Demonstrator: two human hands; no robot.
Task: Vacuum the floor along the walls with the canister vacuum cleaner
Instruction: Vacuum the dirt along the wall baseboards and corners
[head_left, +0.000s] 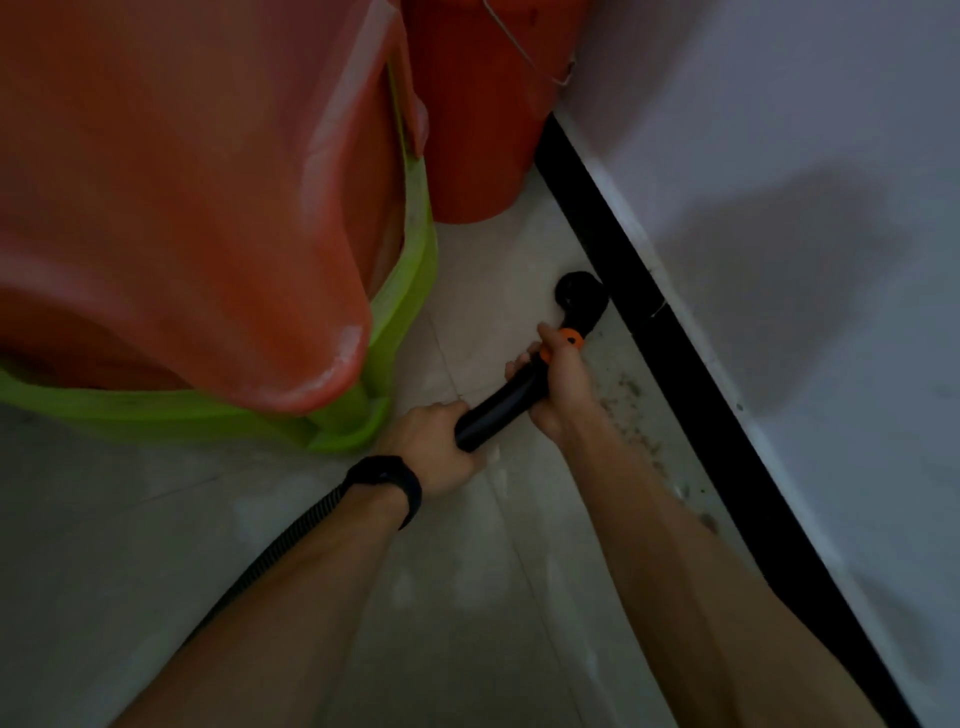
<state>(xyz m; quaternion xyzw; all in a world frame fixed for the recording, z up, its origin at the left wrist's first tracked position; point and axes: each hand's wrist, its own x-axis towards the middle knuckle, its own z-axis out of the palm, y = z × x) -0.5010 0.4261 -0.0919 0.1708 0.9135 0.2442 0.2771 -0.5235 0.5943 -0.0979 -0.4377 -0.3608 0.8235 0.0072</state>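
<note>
Vacuum wand (498, 410) (black, orange collar) angled at floor, nozzle (581, 296) touching black baseboard (675, 374). Right hand (563, 382) wrapped around upper wand, left hand (436, 447) gripping lower end. Hose (270, 561) passes under left forearm. Debris along baseboard.

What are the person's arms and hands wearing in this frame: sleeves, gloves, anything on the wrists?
Both forearms are bare, with no sleeves in view, and neither the left hand nor the right hand is gloved. The left wrist carries a black wristband, possibly a watch; the right wrist is bare.
</note>
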